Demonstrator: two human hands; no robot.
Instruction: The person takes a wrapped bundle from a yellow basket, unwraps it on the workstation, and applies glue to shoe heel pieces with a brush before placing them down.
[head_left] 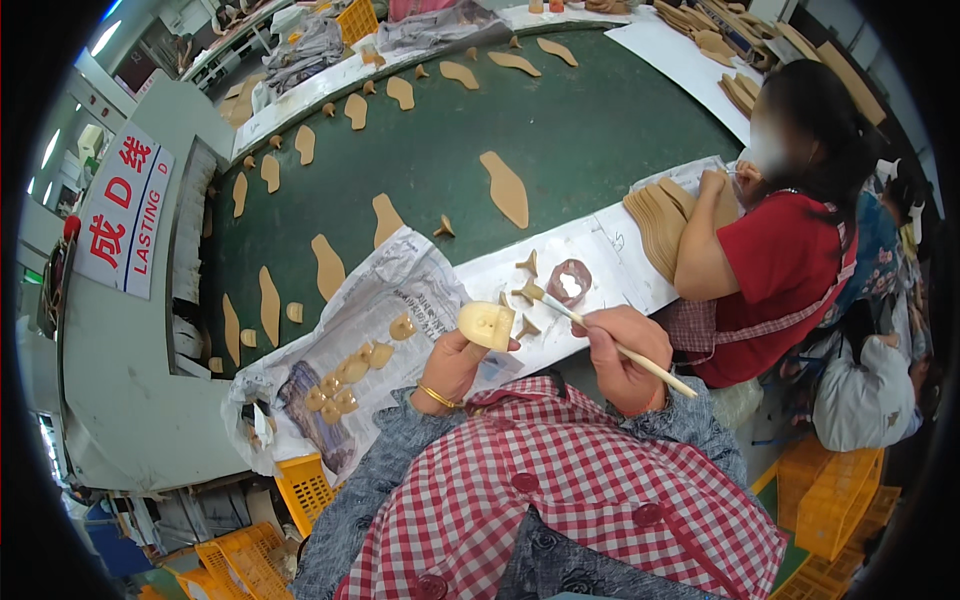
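The left hand (450, 372) has thumb and fingers closed around a cream heel-shaped block (486, 325), raised above the white ledge (622, 252) in front of the apron, apparently so that its broad face stays free. The right hand (628, 358) has its fingers curled closely about the handle of a brush (652, 369), a slanting grip that seems meant for light control; the bristle end points toward a small tan piece (527, 327) and its neighbours, though whether it touches one I cannot tell. A dish (556, 272) of something white sits just beyond the brush, presumably for an easy reach (those small pieces lie partly between it and the block). More blocks (352, 368) rest on newspaper (400, 268) at left, likely to spare the surface. Beyond, flat sole shapes (505, 190) lie along a green belt (420, 140); a co-worker (765, 265) and a tan stack (655, 232) limit space at right.
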